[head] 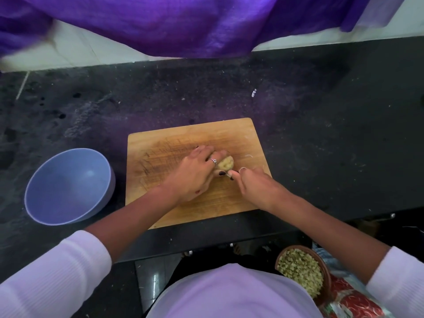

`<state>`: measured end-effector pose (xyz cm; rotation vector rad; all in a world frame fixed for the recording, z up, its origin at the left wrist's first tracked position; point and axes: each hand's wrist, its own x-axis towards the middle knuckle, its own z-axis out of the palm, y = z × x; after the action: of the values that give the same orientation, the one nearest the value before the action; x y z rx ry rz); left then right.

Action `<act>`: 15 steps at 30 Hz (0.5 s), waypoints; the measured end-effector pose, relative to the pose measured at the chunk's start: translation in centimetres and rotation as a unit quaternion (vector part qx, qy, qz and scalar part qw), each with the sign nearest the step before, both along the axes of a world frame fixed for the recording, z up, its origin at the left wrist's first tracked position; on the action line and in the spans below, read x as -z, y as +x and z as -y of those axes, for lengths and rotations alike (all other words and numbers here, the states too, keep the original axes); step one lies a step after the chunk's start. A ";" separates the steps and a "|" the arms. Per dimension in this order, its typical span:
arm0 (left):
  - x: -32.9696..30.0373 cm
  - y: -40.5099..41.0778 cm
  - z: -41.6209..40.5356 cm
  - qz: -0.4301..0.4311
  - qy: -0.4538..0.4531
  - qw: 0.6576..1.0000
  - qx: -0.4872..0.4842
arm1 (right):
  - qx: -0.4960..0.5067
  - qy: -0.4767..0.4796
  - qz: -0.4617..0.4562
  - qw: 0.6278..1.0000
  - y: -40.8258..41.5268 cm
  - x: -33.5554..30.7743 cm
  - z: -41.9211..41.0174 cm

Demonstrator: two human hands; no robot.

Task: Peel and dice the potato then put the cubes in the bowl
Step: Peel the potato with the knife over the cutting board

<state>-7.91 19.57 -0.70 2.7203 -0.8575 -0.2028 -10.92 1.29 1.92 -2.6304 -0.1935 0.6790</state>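
On the dark counter [321,125] lies the cutting board [231,134], with the blue bowl [43,180] well apart to its left. The left hand [195,175] curls over the peeled potato [226,163] mid-board; the right hand [254,182], just right of it, pinches something mostly hidden, likely a knife.

The potato [226,163] is a pale yellow, peeled lump sitting on a wooden cutting board [183,138], a little toward 1 o'clock from the board's middle. Only its upper right part shows; the rest is covered by fingers, so its full shape cannot be told. The board is a light brown rectangle with rounded corners, lying flat, its centre darkened by many crossing cut marks. The bowl [68,187] is a round, blue-grey dish, standing upright with nothing visible inside, at 9 o'clock from the board and just beside its left edge without touching it.
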 end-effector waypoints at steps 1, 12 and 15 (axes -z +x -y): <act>0.0 0.0 0.0 -0.001 0.002 1.000 0.000 | 0.000 0.003 0.002 1.000 -0.1 0.0 0.0; -3.4 0.9 0.6 -0.080 0.000 0.997 0.015 | -0.147 -0.138 -0.070 0.977 4.7 -7.0 -0.1; -3.2 0.9 0.5 -0.088 -0.034 0.996 0.011 | -0.198 -0.190 -0.047 0.961 6.0 -8.0 -0.7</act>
<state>-7.03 19.12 2.46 2.5849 -0.8284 -0.4023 -4.90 2.01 9.90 -2.9416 -0.6299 1.0636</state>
